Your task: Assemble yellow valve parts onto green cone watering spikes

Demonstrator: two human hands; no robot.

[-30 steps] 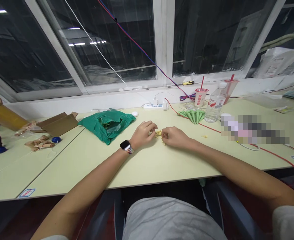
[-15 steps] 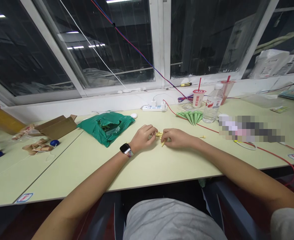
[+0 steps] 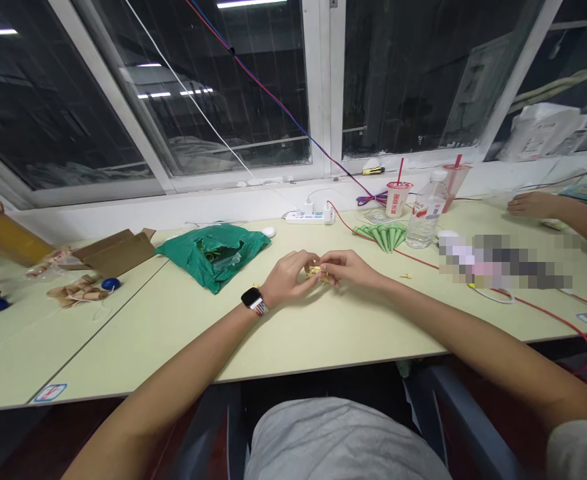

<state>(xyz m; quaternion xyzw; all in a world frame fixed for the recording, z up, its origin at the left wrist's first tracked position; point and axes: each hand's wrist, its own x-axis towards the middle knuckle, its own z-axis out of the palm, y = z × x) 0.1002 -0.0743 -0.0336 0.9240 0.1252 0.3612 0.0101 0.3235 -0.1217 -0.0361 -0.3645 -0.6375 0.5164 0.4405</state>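
The left hand (image 3: 287, 279) and the right hand (image 3: 347, 269) meet in one narrow grip. Their fingertips are close together and pinch a small yellow piece (image 3: 314, 271). The piece sits right between the two hands, and both hands touch it, so neither one is nearer. Its long side seems to lie left to right, but the fingers hide most of it, so that is hard to tell.

The grip rests just above the pale surface (image 3: 173, 347). A watch (image 3: 252, 300) is on the left wrist. To the right of the grip lies a tiny yellow bit (image 3: 406, 275), and a red wire (image 3: 418, 257) runs past it. Farther on and to the right are green cones (image 3: 379, 237), a water bottle (image 3: 426, 219), and a paper cup (image 3: 398, 199) with a red straw. Straight ahead of the grip is a white power strip (image 3: 308, 217). To the left is a green plastic bag (image 3: 213, 257), and past it a brown cardboard box (image 3: 116, 252). Far off to the right, another person's hand (image 3: 533, 205) rests on the surface.
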